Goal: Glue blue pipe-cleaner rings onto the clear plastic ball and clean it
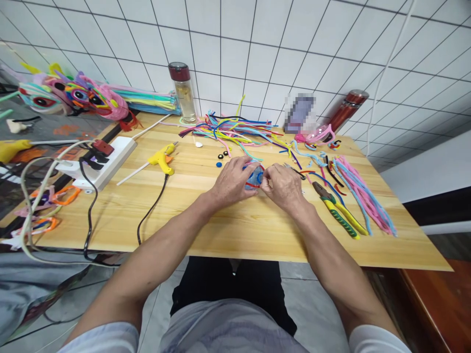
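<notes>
A small light-blue craft piece [252,177] with red edging and blue rings is held between my two hands above the middle of the wooden table. My left hand [232,182] is curled round its left side, thumb and fingers gripping it. My right hand [282,185] has its fingers pinched together at the blue ring on the right side; anything between the fingertips is hidden. Small black rings [221,156] and a blue button-like piece [218,164] lie just beyond my left hand. Tweezers [293,170] lie beside my right hand.
Loose fuzzy stems [235,128] are heaped at the back. A yellow glue gun [161,158] and white power strip [114,164] lie left. Pliers [338,208] and pink-blue stems [364,193] lie right. A glass bottle [186,95] and a red flask [348,110] stand behind.
</notes>
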Tool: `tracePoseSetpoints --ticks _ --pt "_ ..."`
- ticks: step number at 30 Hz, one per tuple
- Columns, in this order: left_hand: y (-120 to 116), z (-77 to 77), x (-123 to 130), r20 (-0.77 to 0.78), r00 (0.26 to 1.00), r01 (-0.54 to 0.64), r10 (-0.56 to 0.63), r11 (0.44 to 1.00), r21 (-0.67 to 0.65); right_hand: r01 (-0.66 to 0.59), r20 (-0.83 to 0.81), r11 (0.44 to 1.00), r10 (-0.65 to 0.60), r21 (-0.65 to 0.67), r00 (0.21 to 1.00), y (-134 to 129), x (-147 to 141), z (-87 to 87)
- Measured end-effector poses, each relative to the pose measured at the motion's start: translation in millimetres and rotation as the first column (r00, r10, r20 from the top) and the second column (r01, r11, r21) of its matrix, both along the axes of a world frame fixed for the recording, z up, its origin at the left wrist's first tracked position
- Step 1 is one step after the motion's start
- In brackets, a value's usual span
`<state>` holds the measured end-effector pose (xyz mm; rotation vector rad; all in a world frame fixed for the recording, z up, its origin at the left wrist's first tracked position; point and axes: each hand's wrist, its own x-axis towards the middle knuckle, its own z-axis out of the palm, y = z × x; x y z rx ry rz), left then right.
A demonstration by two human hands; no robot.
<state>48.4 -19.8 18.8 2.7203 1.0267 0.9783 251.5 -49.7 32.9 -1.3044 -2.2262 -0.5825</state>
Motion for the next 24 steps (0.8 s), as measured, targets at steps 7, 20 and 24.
tracePoseSetpoints --ticks 7,20,24 --pt "0 -3.0 -2 0.125 0.992 -0.022 0.027 0.999 -0.034 0.009 -0.517 0.999 -0.035 -0.054 0.855 4 16 1.3" --pt "-3 -13.2 7 0.599 0.800 -0.067 0.019 0.996 0.059 -0.888 -0.906 0.431 -0.420 -0.158 -0.043 -1 -22 -4.8" --pt "-3 -14.0 8 0.565 0.825 -0.022 -0.014 0.998 0.057 -0.869 -0.886 0.478 -0.449 -0.126 -0.119 -2 -20 -2.3"
